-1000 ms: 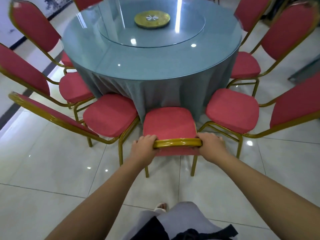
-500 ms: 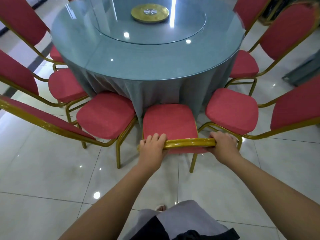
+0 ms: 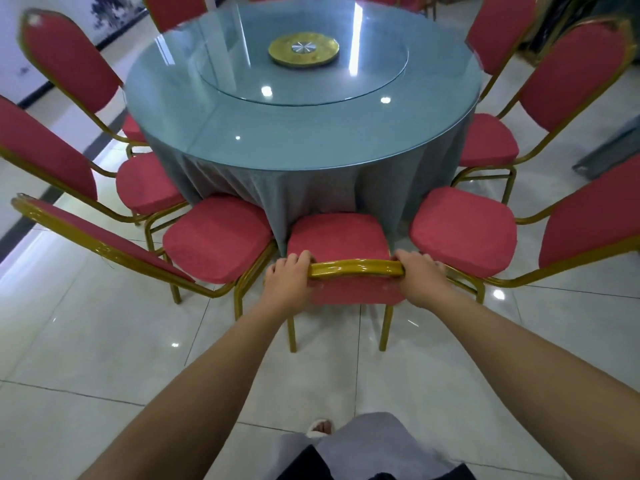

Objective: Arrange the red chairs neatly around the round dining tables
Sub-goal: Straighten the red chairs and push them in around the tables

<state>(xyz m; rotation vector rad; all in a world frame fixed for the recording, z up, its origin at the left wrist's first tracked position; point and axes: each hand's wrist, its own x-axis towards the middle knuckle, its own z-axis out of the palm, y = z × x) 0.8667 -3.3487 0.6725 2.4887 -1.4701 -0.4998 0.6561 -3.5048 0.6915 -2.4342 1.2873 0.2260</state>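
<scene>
A red chair point(image 3: 337, 237) with a gold frame stands straight in front of me, its seat touching the grey cloth of the round table point(image 3: 304, 133). My left hand point(image 3: 287, 278) grips the left end of its gold top rail. My right hand point(image 3: 420, 275) grips the right end. Neighbouring red chairs sit on both sides: one seat at the left point(image 3: 218, 242) and one at the right point(image 3: 462, 230), close beside the held chair.
More red chairs ring the table on the left point(image 3: 48, 147) and right point(image 3: 568, 77). A glass turntable with a gold centre disc point(image 3: 304, 50) lies on the table. Glossy white floor tiles point(image 3: 104, 341) stretch around me. My foot shows at the bottom.
My left hand's fingers, laid over the rail half a second ago, now curl round it. The camera has tilted up, showing more of the table; the chair sits squarer to it.
</scene>
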